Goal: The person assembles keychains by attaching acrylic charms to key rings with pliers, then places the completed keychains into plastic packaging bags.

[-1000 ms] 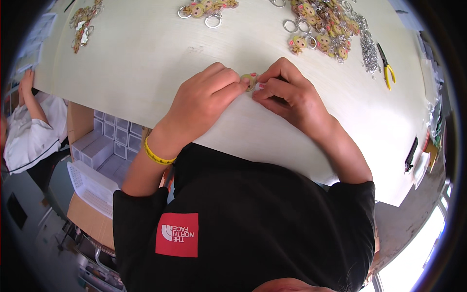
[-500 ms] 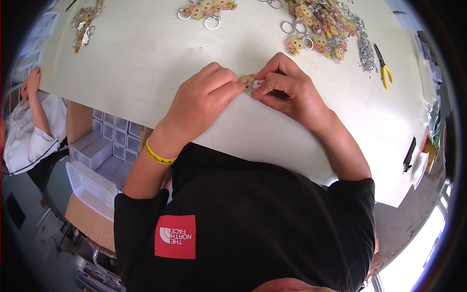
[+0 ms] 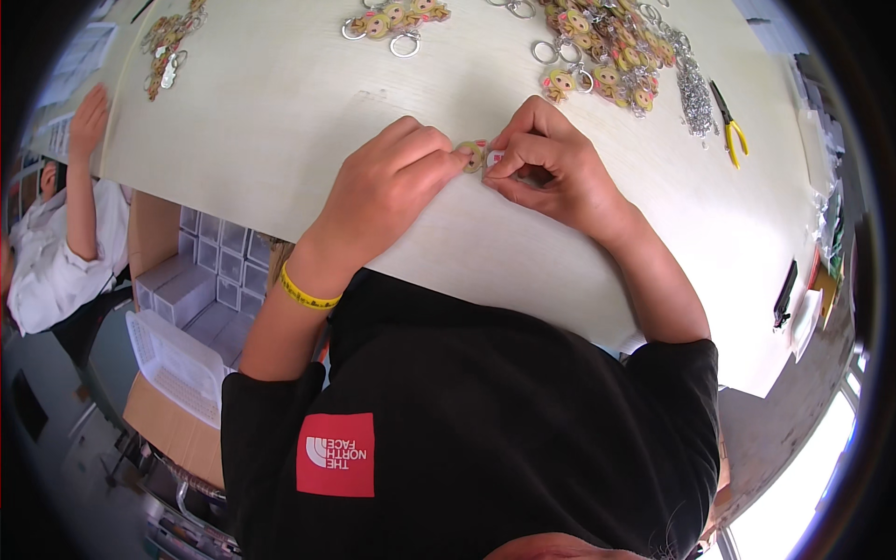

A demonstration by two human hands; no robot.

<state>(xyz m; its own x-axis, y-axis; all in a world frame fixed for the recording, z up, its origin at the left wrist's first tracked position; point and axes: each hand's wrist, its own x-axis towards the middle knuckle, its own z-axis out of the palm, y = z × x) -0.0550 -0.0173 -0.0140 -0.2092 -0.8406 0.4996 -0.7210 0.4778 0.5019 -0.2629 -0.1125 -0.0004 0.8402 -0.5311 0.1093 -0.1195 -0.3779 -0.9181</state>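
Observation:
Close to the table's front edge, my left hand (image 3: 387, 187) pinches the left side of a small flat cartoon charm (image 3: 475, 155), mostly yellow with some pink. Opposite it, the thumb and forefinger of my right hand (image 3: 565, 177) are pinched together on the charm's right end. A small white-and-red patch (image 3: 494, 159) shows at those fingertips; whether it is part of the charm or a separate piece, I cannot tell. The fingers cover much of the charm. Beyond my right hand lies a heap of similar charms (image 3: 607, 65) with metal key rings (image 3: 545, 52).
Silver chains (image 3: 694, 98) and yellow-handled pliers (image 3: 733, 129) lie to the right. More charms (image 3: 378, 25) sit at the far middle, others (image 3: 166, 47) far left. A co-worker's hand (image 3: 89, 117) is at the left edge. Clear boxes (image 3: 219, 257) and a white basket (image 3: 177, 364) stand below left.
My hands stay pinched on the charm, shifting only slightly. The co-worker's hand at the left has risen and moved toward the table's edge.

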